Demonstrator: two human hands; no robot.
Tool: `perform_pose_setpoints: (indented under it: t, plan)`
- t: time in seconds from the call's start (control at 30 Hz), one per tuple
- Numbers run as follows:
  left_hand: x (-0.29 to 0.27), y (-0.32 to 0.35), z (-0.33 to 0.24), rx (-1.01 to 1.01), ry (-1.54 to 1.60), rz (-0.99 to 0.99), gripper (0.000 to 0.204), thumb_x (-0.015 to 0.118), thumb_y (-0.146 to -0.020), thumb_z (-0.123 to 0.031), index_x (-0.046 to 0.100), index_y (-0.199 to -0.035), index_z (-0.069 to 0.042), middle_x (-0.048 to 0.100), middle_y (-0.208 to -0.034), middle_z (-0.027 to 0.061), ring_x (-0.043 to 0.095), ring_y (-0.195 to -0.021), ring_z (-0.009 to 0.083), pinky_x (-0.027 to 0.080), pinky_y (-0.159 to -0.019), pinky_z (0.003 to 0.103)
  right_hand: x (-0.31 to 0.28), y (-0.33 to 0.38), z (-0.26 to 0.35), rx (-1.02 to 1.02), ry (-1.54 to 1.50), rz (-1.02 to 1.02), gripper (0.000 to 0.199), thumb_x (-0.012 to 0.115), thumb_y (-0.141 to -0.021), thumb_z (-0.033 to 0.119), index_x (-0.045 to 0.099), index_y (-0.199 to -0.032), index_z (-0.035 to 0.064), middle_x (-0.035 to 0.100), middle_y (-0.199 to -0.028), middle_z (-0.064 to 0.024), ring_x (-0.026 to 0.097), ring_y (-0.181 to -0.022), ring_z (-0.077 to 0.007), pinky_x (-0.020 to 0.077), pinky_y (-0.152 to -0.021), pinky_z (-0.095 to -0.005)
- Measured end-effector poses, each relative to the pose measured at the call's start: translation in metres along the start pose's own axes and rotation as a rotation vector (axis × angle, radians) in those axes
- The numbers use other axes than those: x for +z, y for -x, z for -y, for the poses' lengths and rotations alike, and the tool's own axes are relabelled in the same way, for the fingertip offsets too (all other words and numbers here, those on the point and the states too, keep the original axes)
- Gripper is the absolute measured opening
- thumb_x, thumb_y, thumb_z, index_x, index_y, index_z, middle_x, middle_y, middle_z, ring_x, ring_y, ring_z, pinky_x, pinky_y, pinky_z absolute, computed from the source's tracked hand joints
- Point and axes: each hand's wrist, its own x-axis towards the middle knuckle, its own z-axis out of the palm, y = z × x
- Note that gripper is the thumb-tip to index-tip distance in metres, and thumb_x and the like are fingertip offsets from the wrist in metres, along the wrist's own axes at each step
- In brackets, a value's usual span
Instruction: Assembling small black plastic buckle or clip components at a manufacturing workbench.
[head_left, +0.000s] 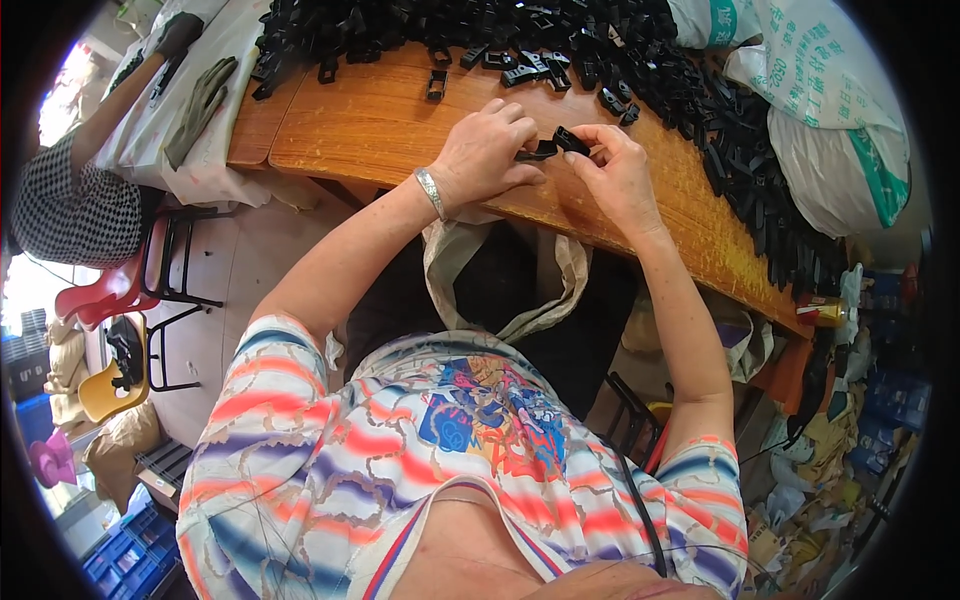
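Observation:
Over the near edge of the wooden table [400,130], both my hands are close together. My left hand [483,150], with a silver bracelet at the wrist, pinches a thin black plastic piece [540,151]. A small black plastic housing [570,141] is gripped between the thumb and fingers of my right hand [618,178]. The two pieces are very near each other; whether they touch I cannot tell. Beyond my hands, a few loose black parts [436,85] lie on the wood in front of a large heap of similar black parts [400,22].
Long black pieces [745,190] are piled along the right side. White woven sacks [830,150] stand behind them. A cloth bag [445,265] hangs open below the table edge. At the left, a co-worker's gloved hand [180,35] is near a grey-green glove [200,110].

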Motion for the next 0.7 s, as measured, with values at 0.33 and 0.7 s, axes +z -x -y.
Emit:
perform_pose_setpoints:
  t: [0.33, 0.7]
  plan:
    - [0.007, 0.007, 0.009, -0.116, 0.033, -0.048, 0.028, 0.079, -0.075, -0.023, 0.068, -0.096, -0.007, 0.06, -0.093, 0.0071, 0.055, -0.094, 0.0279, 0.047, -0.084, 0.037, 0.013, -0.011, -0.003, -0.184, 0.107, 0.071, 0.027, 0.074, -0.074, 0.001, 0.072, -0.1, 0.0057, 0.063, -0.089, -0.0082, 0.064, -0.07, -0.0204, 0.0518, -0.066, -0.0318]
    - [0.01, 0.007, 0.013, -0.126, 0.056, -0.045, 0.027, 0.08, -0.073, -0.024, 0.07, -0.093, -0.008, 0.061, -0.094, 0.005, 0.054, -0.093, 0.0258, 0.047, -0.084, 0.036, 0.016, -0.016, -0.002, -0.205, 0.144, 0.094, 0.025, 0.075, -0.073, 0.004, 0.073, -0.098, 0.0069, 0.063, -0.088, -0.0074, 0.064, -0.075, -0.0264, 0.0514, -0.068, -0.0364]
